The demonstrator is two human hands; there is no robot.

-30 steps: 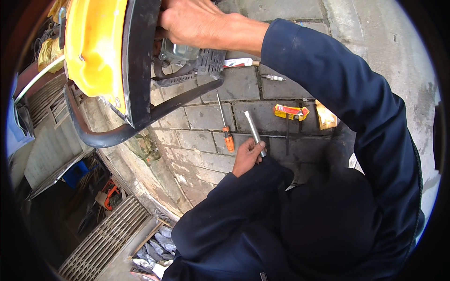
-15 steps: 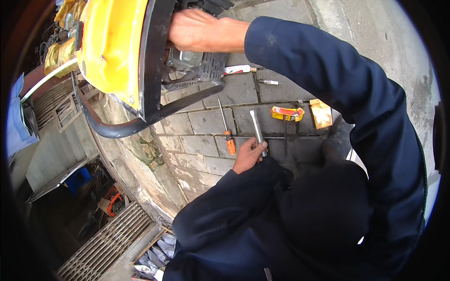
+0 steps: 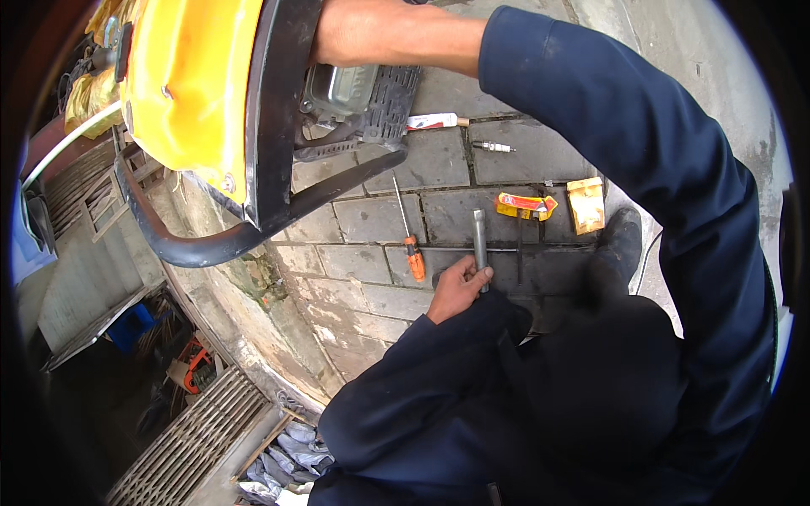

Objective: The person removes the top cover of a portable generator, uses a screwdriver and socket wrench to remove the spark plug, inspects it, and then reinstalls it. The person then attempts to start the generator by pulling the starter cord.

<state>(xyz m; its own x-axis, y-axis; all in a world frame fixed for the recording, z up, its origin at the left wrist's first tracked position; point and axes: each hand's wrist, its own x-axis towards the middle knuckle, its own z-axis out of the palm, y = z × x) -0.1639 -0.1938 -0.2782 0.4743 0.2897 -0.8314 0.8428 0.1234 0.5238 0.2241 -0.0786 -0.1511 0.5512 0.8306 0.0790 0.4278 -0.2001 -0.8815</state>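
Note:
My left hand (image 3: 460, 288) grips a silver metal tube (image 3: 480, 236), held nearly upright above the pavers. At the top, my right hand (image 3: 375, 35) reaches into a machine with a yellow housing (image 3: 186, 93) and black tubular frame (image 3: 202, 246), over its engine (image 3: 337, 88); the fingers are hidden. An orange-handled screwdriver (image 3: 414, 258) lies left of my left hand. Beyond the tube lie a spark plug (image 3: 494, 147), a red-and-yellow packet (image 3: 526, 204), a yellowish box (image 3: 585, 205) and a white-and-red package (image 3: 431, 121). A thin metal tool (image 3: 520, 263) lies right of the tube.
My boot (image 3: 618, 244) stands at the right on the pavers (image 3: 371, 261). At the left are a concrete step (image 3: 295, 329), a folding metal grille (image 3: 194, 430), a blue plastic object (image 3: 133, 327), yellow bags (image 3: 89, 101) and, lower down, grey crumpled items (image 3: 291, 455).
My right hand has reached further behind the frame, so its fingers no longer show. The tube in my left hand has turned more upright and shifted slightly right.

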